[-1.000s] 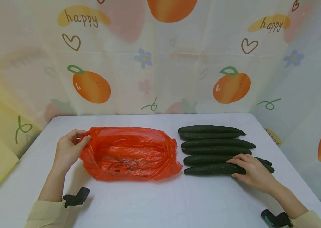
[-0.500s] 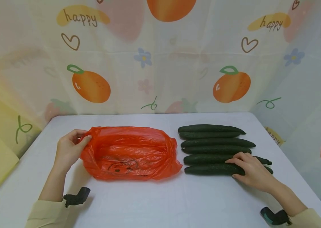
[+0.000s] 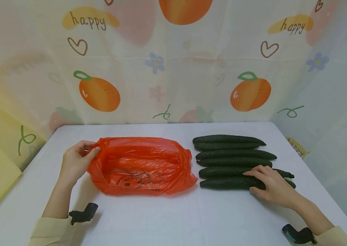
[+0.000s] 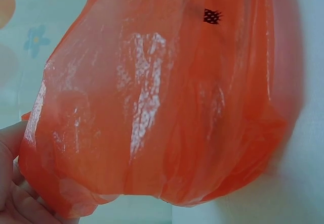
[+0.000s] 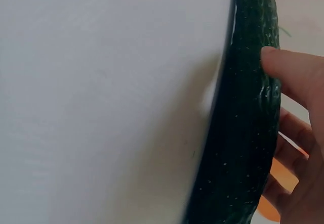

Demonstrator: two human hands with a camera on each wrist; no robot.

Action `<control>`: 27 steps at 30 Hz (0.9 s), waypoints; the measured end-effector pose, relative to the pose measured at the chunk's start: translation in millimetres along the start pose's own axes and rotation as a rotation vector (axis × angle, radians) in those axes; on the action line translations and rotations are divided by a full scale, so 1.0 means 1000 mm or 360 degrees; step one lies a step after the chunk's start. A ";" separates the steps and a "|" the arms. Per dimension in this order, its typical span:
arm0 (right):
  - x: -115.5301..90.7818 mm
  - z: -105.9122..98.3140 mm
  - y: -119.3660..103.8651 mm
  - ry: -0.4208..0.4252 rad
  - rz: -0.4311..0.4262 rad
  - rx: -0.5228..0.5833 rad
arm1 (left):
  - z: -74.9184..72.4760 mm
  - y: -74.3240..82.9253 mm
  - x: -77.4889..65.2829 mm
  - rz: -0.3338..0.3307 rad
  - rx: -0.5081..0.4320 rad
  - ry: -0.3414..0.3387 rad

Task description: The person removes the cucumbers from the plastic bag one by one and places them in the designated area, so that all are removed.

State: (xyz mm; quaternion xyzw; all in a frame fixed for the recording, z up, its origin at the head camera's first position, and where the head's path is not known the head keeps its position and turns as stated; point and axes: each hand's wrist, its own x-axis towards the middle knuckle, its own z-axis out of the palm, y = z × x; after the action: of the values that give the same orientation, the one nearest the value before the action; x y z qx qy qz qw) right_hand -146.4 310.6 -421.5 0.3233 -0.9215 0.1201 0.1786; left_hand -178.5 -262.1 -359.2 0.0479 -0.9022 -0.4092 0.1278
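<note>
On the left of the table lies a red plastic bag [image 3: 142, 164] with a dark printed drawing, crinkled and flat in the head view. My left hand [image 3: 76, 159] pinches its left edge between thumb and fingers; the left wrist view shows the bag's thin film [image 4: 142, 102] spreading away from the hand. To the right, several dark green cucumbers lie side by side. My right hand [image 3: 270, 184] grips the nearest cucumber [image 3: 228, 183], thumb on its near side and fingers over the top. The right wrist view shows the thumb against this cucumber's skin [image 5: 238, 118].
The other cucumbers [image 3: 235, 154] lie in a row behind the gripped one, their left ends close to the bag's right side. A white cloth covers the table [image 3: 148, 218]. Behind it hangs a printed curtain [image 3: 173, 75] with oranges.
</note>
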 end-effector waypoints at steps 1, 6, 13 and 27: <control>0.001 -0.001 -0.001 0.0006 -0.0003 -0.0002 | 0.000 0.000 0.000 -0.0001 -0.0001 -0.0004; 0.008 -0.005 -0.004 0.0042 -0.0005 0.0016 | -0.002 0.000 -0.001 0.0023 -0.0001 -0.0030; 0.018 -0.012 0.000 0.0072 0.0002 0.0048 | -0.005 0.003 -0.004 0.0097 0.0026 -0.0072; 0.040 -0.033 0.013 0.0175 0.0003 -0.0052 | -0.021 0.007 -0.007 0.0434 0.0292 0.0027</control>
State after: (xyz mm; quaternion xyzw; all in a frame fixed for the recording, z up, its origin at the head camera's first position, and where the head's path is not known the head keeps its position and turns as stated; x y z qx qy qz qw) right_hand -175.4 309.8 -377.1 0.3123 -0.9124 0.1227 0.2342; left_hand -165.5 -271.8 -342.3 -0.0602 -0.9328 -0.3035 0.1849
